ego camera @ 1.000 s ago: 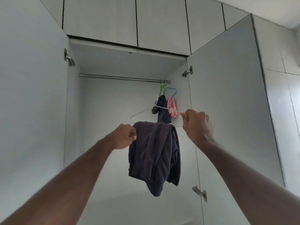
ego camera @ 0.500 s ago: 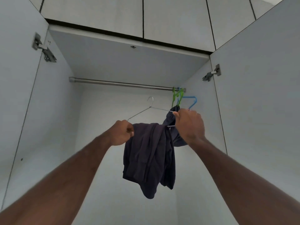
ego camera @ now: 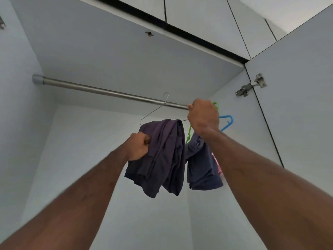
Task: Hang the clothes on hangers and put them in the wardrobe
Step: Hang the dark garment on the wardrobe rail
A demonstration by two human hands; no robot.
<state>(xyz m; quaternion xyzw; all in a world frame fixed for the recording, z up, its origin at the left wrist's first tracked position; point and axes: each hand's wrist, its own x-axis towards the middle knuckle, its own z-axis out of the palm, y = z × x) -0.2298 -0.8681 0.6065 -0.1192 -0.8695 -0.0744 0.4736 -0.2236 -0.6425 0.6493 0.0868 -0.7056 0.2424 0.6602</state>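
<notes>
A thin wire hanger (ego camera: 155, 110) hangs tilted in the open wardrobe (ego camera: 126, 56), its hook (ego camera: 166, 97) overlapping the steel rail (ego camera: 100, 90); whether the hook is over the rail cannot be told. A dark purple garment (ego camera: 162, 156) is draped folded over the hanger's lower bar, bunched and hanging down. At 3 o'clock from it a navy garment (ego camera: 201, 166) hangs on a green hanger (ego camera: 189, 134), with a blue hanger (ego camera: 227, 122) at 2 o'clock and a sliver of pink cloth (ego camera: 218, 166) behind. The rail runs from 9 o'clock toward 3 o'clock, sloping downward.
</notes>
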